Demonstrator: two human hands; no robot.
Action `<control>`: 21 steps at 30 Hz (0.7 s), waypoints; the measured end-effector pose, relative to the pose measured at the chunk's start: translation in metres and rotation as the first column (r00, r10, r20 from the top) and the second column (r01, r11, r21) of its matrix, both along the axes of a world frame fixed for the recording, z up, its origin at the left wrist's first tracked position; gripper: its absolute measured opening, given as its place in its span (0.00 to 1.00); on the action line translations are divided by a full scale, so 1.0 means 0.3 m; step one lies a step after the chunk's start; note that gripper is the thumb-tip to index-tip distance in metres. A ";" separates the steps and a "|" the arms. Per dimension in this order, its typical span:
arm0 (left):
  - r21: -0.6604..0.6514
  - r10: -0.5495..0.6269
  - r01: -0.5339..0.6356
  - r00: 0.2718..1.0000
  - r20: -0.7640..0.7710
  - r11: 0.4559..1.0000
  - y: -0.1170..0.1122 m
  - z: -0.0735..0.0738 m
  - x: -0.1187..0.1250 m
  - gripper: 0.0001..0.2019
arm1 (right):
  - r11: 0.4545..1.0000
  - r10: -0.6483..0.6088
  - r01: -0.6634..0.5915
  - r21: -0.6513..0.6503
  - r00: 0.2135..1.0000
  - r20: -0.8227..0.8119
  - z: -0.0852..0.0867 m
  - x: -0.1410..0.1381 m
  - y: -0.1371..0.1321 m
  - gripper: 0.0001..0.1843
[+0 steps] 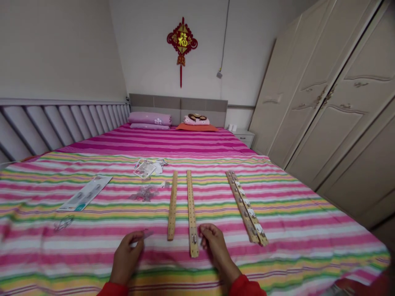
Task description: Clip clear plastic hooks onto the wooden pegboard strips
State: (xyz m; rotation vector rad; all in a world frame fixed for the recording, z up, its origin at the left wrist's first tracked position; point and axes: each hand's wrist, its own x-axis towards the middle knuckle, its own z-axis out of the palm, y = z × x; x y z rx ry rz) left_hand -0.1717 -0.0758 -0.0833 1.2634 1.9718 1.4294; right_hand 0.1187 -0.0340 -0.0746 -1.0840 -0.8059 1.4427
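My left hand (127,254) is closed in a pinch on a small translucent plastic piece (148,234), just above the striped sheet. My right hand (214,245) has thumb and forefinger pinched beside the near end of a perforated wooden strip (190,201); what they hold, if anything, is too small to tell. A small metal hook (194,238) sits on that strip's near end. Left of it lies a second wooden strip (173,205) with holes. To the right, two strips lie side by side with several metal hooks and white round pieces (251,212) on them.
On the striped sheet (101,246) lie a card of hooks (86,193), a wire piece (64,222), a pile of clear plastic pieces (144,193) and some packaging (148,167). Folded bedding (150,118) is by the headboard (203,107). A wardrobe (333,123) stands right, a railing (61,121) left.
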 end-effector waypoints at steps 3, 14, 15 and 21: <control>0.071 -0.028 0.028 1.000 -0.007 0.997 -0.027 0.063 0.040 0.17 | 1.000 0.005 -0.005 0.015 1.000 0.004 0.020 0.002 -0.007 0.18; 0.477 -0.053 0.279 0.900 -0.434 0.834 -0.058 0.252 0.298 0.05 | 0.950 0.294 -0.289 0.118 0.956 -0.024 0.197 -0.080 -0.096 0.24; 0.499 -0.049 0.302 0.888 -0.457 0.812 -0.058 0.258 0.319 0.06 | 0.954 0.283 -0.276 0.117 0.958 -0.045 0.207 -0.084 -0.102 0.24; 0.506 -0.046 0.441 0.785 -0.617 0.741 -0.063 0.262 0.381 0.10 | 0.970 0.239 -0.224 0.095 0.947 -0.214 0.232 -0.069 -0.116 0.22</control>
